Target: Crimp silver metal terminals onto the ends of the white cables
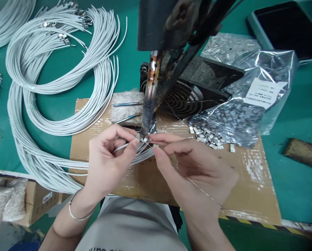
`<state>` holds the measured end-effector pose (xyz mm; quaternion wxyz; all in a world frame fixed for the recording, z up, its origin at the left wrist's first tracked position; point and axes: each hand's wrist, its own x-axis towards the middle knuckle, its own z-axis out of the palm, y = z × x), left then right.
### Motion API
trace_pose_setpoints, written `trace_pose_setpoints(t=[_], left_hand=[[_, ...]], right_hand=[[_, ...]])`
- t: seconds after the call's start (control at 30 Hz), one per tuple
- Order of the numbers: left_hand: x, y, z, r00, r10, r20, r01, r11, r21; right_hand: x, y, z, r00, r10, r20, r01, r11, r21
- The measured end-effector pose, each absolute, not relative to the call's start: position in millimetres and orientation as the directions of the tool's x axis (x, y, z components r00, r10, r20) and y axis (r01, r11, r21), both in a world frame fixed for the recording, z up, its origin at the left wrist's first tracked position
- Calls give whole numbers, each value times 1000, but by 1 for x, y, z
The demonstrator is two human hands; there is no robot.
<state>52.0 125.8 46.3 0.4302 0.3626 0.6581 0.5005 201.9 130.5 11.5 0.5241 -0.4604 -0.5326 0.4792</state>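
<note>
My left hand (107,157) is closed in a pinch on the end of a white wire (121,147), right beside the tip of a fixed, downward-pointing soldering iron (150,90). A small shiny piece shows at the wire end, partly hidden by my fingertips. Between thumb and fingers, my right hand (195,167) pinches a thin solder wire (201,191), which trails back across the palm toward the wrist. The solder's front end meets the work just under the iron tip. A bundle of white wires (48,165) passes beneath my left hand.
A fan (183,99) stands behind the iron. Loose metal pieces (210,139) spill from a plastic bag (278,78) onto the cardboard (239,181). Coiled wires (67,82) lie left. A wire-wrapped block (127,111) carries two metal rods. A dark-screened device (289,29) lies back right.
</note>
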Motion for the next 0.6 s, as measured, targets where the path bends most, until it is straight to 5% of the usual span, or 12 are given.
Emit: trace_pose_setpoints(t=[0.6], left_hand=[[52, 123, 45, -355, 922, -155, 80, 195, 977]], right_hand=[[198, 130, 11, 24, 986, 167, 1, 167, -986]])
